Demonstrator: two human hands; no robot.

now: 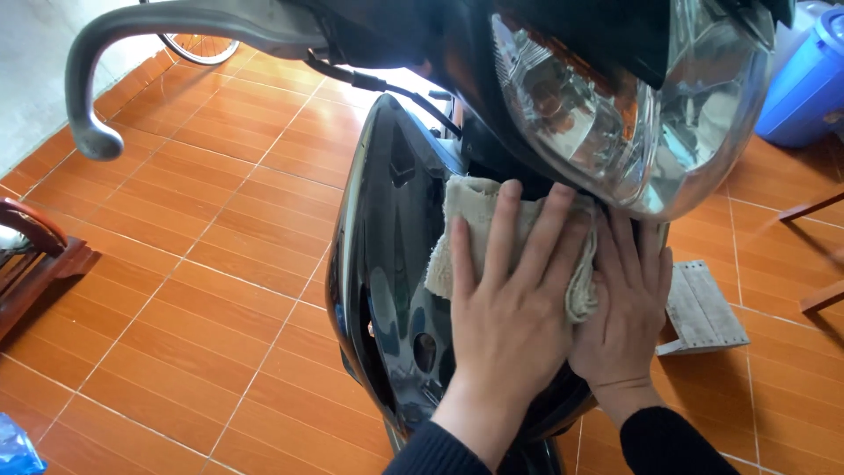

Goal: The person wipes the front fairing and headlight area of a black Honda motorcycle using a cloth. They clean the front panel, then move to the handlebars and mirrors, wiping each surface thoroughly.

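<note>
Head view, left hand [510,308] flat and open, pressing a beige cloth [492,233] against the black scooter panel [391,255] just below the headlight [615,114], right hand [626,303] open beside it, touching the cloth's edge

Count, head view: two hands, left hand [505,308] and right hand [626,321]; one beige cloth [479,220]; one black motor scooter, with one front panel [396,255], one headlight [615,114] and one silver brake lever [132,53] in view. On the orange tile floor [193,237]: one blue plastic tub [809,79], one grey footrest plate [703,308], one part-seen bicycle wheel [198,48], one red-brown wooden piece [40,255]. One blue plastic scrap [13,449] at the lower left corner.
</note>
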